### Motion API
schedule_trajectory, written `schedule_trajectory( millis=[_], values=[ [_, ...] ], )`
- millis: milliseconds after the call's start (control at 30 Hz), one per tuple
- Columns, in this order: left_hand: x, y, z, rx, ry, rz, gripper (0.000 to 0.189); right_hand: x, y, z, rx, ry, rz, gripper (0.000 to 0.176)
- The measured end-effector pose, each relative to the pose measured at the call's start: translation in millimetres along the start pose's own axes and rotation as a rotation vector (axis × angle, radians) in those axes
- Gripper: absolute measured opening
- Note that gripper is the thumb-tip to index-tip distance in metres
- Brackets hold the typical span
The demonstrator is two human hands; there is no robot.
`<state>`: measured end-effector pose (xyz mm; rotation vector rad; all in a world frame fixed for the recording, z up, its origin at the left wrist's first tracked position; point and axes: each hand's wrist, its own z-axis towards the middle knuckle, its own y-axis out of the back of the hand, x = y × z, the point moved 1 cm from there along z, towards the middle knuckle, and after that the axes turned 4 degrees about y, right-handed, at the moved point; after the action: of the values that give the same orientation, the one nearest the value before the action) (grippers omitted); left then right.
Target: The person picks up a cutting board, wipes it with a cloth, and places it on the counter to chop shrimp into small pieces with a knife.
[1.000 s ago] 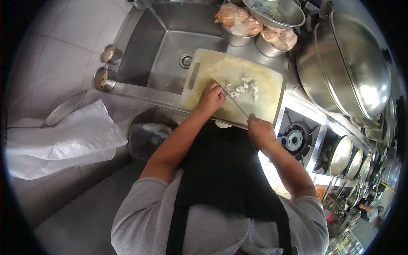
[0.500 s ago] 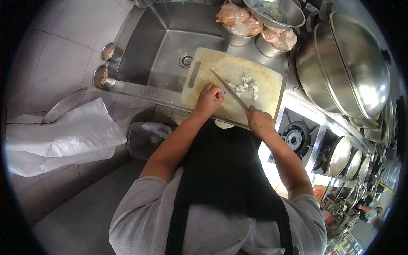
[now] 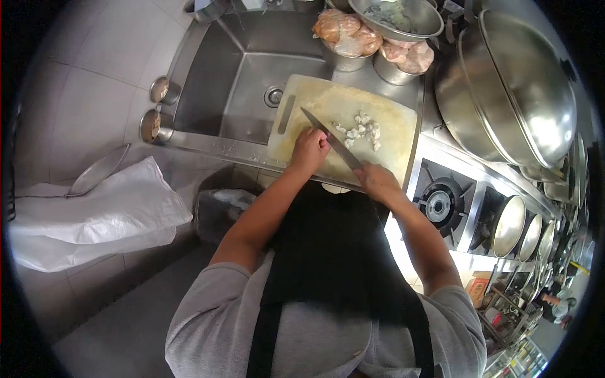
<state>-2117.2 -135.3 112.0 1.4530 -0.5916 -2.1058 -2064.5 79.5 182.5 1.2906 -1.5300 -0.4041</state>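
A pale cutting board (image 3: 391, 120) lies across the edge of the sink. My right hand (image 3: 378, 181) is closed around the handle of a knife (image 3: 340, 149), whose blade points up and left across the board. My left hand (image 3: 310, 151) rests at the board's lower left with its fingers curled against the blade; whatever it pinches is too small to make out. Small whitish chopped pieces (image 3: 360, 129) lie on the board to the right of the blade.
Behind the board are a sink (image 3: 252, 75), bagged meat (image 3: 346, 31) in metal containers and a metal bowl (image 3: 403, 31). Large steel bowls (image 3: 504, 88) and a gas burner (image 3: 439, 203) stand right. Small metal cups (image 3: 165, 91) sit left. A distant person (image 3: 556, 305) shows far right.
The knife has shifted left and its blade is now right against my left fingers. My right hand has moved slightly left with it. The view has shifted a little.
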Motion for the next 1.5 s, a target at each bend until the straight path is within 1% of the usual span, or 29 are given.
schedule_trajectory(
  millis=[133,167,200,233,267,333,367,433,467,500,533,567,633,700,767,800,867,900,933,1000,1033,1067,1133,1167,1200,1267,1333,1367,1500],
  values=[
    [2,-13,2,-0.010,0.032,-0.002,0.017,-17,17,-36,-0.014,-0.053,-0.072,0.033],
    [-7,-17,5,-0.003,0.018,-0.006,0.017,-20,23,-42,-0.044,-0.112,-0.111,0.032],
    [-16,-22,9,-0.022,0.075,-0.119,0.018,-23,30,-47,-0.078,-0.174,-0.151,0.031],
    [-25,-24,11,-0.037,0.133,-0.232,0.020,-27,34,-53,-0.135,-0.186,-0.214,0.026],
    [-33,-24,14,-0.022,0.115,-0.238,0.020,-30,37,-60,-0.149,-0.203,-0.206,0.026],
    [-51,-23,16,-0.016,-0.027,-0.176,0.025,-35,43,-72,-0.342,-0.142,-0.232,0.022],
    [-75,-20,20,0.009,-0.058,-0.187,0.025,-37,46,-80,-0.455,-0.107,-0.282,0.026],
    [-118,-4,19,0.083,-0.307,-0.007,0.039,-36,44,-81,-0.490,-0.126,-0.303,0.027],
    [-123,-8,16,0.091,-0.315,-0.009,0.039,-34,43,-80,-0.512,-0.129,-0.329,0.028],
    [-128,-15,12,0.276,-0.368,0.081,0.048,-31,41,-80,-0.535,-0.134,-0.301,0.032],
    [-131,-21,10,0.458,-0.418,0.173,0.057,-31,40,-82,-0.539,-0.140,-0.297,0.032],
    [-124,-29,9,0.568,-0.377,0.193,0.062,-29,41,-85,-0.565,-0.103,-0.273,0.035],
    [-110,-36,10,0.531,-0.353,0.218,0.062,-28,44,-92,-0.596,-0.065,-0.246,0.037],
    [-90,-41,15,0.496,-0.326,0.246,0.062,-31,48,-108,-0.555,-0.148,-0.231,0.039],
    [-64,-40,24,0.447,-0.201,0.353,0.059,-34,56,-131,-0.540,-0.199,-0.248,0.038],
    [-56,-36,30,0.449,-0.199,0.354,0.059,-39,60,-143,-0.531,-0.218,-0.274,0.039],
    [-41,-29,37,0.464,-0.167,0.338,0.059,-46,69,-167,-0.496,-0.271,-0.223,0.039],
    [-50,-19,41,0.344,-0.206,0.259,0.050,-42,77,-177,-0.477,-0.328,-0.202,0.036],
    [-50,-15,49,0.345,-0.203,0.260,0.050,-44,74,-180,-0.474,-0.327,-0.201,0.036],
    [-53,-4,74,0.260,-0.237,-0.085,0.033,-52,63,-182,-0.400,-0.305,0.047,0.031],
    [-61,1,86,0.122,-0.284,-0.084,0.023,-52,51,-177,-0.425,-0.243,0.096,0.028],
    [-68,5,99,0.123,-0.285,-0.082,0.023,-46,42,-169,-0.343,-0.261,0.166,0.028],
    [-79,14,125,0.236,-0.080,-0.268,0.022,-23,29,-143,-0.231,-0.305,0.362,0.029],
    [-90,22,134,0.232,-0.171,-0.225,0.022,-15,18,-130,-0.234,-0.301,0.367,0.029],
    [-104,31,141,0.233,-0.176,-0.218,0.022,-8,7,-117,-0.267,-0.255,0.395,0.029],
    [-124,41,150,0.384,-0.097,-0.296,0.020,5,2,-102,-0.310,-0.209,0.436,0.030],
    [-119,37,157,0.408,-0.086,-0.350,0.020,10,8,-93,-0.299,-0.296,0.459,0.029],
    [-119,36,167,0.421,-0.066,-0.413,0.020,3,0,-94,-0.366,-0.280,0.420,0.029],
    [-157,58,214,0.329,-0.100,-0.449,0.021,-24,-5,-110,-0.461,-0.287,0.387,0.030]
  ],
)
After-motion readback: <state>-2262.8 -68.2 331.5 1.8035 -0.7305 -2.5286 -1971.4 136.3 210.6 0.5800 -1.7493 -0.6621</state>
